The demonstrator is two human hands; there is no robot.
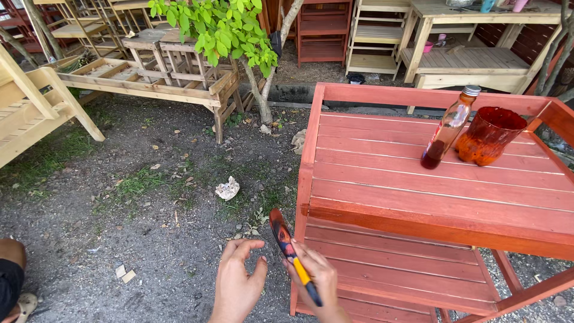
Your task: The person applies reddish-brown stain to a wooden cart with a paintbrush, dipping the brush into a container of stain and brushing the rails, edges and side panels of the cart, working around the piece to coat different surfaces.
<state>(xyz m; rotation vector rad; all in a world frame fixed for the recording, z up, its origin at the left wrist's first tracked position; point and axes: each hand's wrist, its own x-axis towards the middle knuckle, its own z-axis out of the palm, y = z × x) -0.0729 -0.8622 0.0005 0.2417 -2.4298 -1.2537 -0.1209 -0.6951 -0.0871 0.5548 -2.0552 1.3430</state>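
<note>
While the right hand [320, 278] grips one paintbrush with a yellow-and-dark handle and stain-wet bristles [291, 251], fingers wrapped round the handle, the left hand [237, 284] sits just beside it: open, fingers spread, holding nothing, not touching the brush. Brush bristles point up and away from the hands, tip near the front-left corner post of the red-stained slatted wooden shelf unit [382, 197]; can't tell if the bristles touch the wood.

Count on the top tabletop, well beyond and to the right of both hands:
- one clear bottle with a metal cap and dark reddish liquid at the bottom [448, 128], upright
- one translucent red-orange plastic cup [489, 136], just right of the bottle; contact between them unclear

One lower slatted shelf [394, 272] runs directly right of the right hand.

Left of the hands: gravel and dirt ground [149, 239], one crumpled white paper scrap [228, 188] ahead of the left hand. Further off: one small leafy tree [221, 30] and several unpainted wooden furniture frames [149, 78].
</note>
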